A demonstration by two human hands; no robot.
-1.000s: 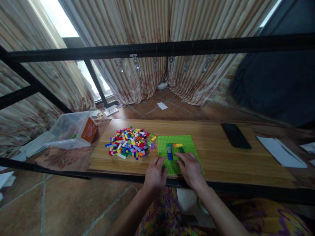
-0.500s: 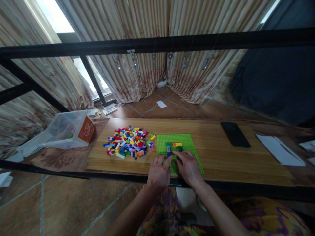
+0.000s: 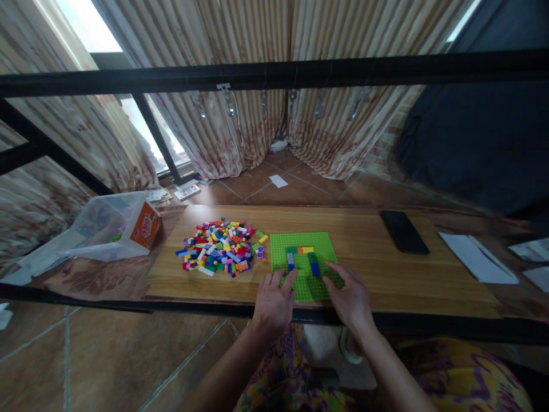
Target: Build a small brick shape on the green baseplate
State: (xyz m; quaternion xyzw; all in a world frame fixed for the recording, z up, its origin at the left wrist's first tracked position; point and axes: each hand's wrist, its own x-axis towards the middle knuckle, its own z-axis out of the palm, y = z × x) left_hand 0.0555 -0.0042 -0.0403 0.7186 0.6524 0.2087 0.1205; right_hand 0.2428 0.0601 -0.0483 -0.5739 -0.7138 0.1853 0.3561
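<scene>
A green studded baseplate [image 3: 281,239] lies on the wooden board. Toy bricks joined in a three-sided outline sit on it: a back row with an orange brick [image 3: 303,250], a left side ending in a blue brick [image 3: 291,267], and a right side ending in another blue brick [image 3: 315,269]. My left hand [image 3: 273,302] rests over the plate's near left corner, fingers extended, one fingertip by the left blue brick. Over the right edge, my right hand [image 3: 352,296] is open, thumb and fingers apart, with nothing between them.
Loose colourful bricks [image 3: 223,246] form a pile left of the plate. A clear plastic bin [image 3: 107,223] with an orange label stands further left. On the right lie a black phone [image 3: 404,232] and white paper [image 3: 478,257]. A black rail [image 3: 274,76] crosses behind the board [image 3: 364,234].
My right hand has drawn back to the right, away from the bricks, and its fingers have spread. The right side's blue brick is now uncovered. My left hand has barely moved.
</scene>
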